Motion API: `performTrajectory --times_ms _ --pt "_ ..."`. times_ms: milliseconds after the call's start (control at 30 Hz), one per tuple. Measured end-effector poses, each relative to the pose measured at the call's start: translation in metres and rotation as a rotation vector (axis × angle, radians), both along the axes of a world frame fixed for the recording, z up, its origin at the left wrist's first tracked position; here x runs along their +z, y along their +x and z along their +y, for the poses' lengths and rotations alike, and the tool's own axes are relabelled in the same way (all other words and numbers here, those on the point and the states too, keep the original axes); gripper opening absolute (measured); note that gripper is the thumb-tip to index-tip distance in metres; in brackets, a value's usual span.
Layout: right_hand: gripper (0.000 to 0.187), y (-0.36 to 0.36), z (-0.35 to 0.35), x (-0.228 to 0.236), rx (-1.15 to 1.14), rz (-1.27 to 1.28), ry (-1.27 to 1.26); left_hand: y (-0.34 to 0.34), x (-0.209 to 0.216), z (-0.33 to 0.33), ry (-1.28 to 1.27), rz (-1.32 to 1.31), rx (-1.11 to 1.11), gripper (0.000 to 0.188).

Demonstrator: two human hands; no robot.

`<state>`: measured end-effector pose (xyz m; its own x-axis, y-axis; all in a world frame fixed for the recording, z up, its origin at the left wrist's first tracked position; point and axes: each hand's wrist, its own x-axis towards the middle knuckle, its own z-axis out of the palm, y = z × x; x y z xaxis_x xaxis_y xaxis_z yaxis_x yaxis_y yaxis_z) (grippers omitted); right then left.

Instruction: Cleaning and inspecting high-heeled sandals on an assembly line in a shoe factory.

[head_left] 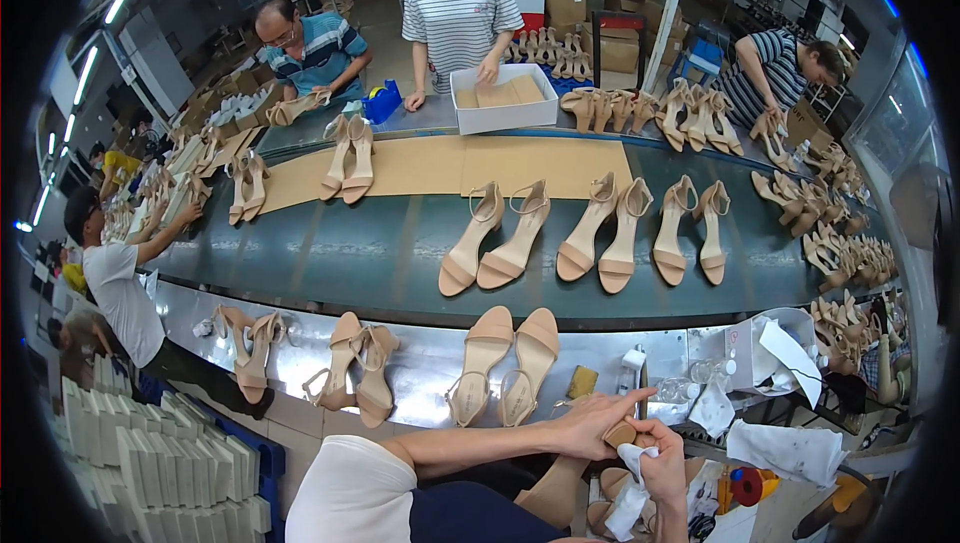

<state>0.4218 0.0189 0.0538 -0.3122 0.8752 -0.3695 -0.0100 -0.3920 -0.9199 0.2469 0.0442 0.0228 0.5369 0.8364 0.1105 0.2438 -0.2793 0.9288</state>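
At the lower right, my left hand point(583, 427) grips a beige high-heeled sandal point(553, 495), its heel end up between my hands. My right hand point(664, 465) pinches a white cloth point(627, 515) against the heel. Most of the sandal's strap and sole is hidden by my hands and arm. Just beyond my left forearm, a pair of beige sandals, one of them the left sandal point(486, 351), lies soles down on the metal ledge point(425, 358). A small yellowish sponge-like block point(583, 381) sits near my left hand.
Past the ledge runs a green conveyor belt point(390, 248) carrying several pairs of sandals and brown cardboard point(400, 165). Clear bottles point(675, 390) and a white box of papers point(765, 338) crowd the right. Co-workers, one behind a white carton point(503, 121), stand across the belt.
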Motion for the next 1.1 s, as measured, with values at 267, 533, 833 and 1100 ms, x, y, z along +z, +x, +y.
performTrajectory --times_ms 267,533,833,1100 --pt "0.027 0.000 0.004 0.013 0.032 -0.057 0.026 0.001 0.000 0.006 0.013 -0.007 -0.010 0.096" --pt "0.028 -0.010 0.014 0.019 0.088 -0.099 0.053 -0.003 -0.003 0.009 0.023 0.004 0.013 0.101" --pt "0.042 -0.003 0.007 0.017 0.083 -0.270 0.084 0.003 -0.016 0.004 0.044 -0.065 0.054 0.105" --pt "0.032 -0.022 0.038 0.027 0.283 -0.345 0.083 -0.017 -0.003 0.009 0.142 -0.087 0.168 0.102"
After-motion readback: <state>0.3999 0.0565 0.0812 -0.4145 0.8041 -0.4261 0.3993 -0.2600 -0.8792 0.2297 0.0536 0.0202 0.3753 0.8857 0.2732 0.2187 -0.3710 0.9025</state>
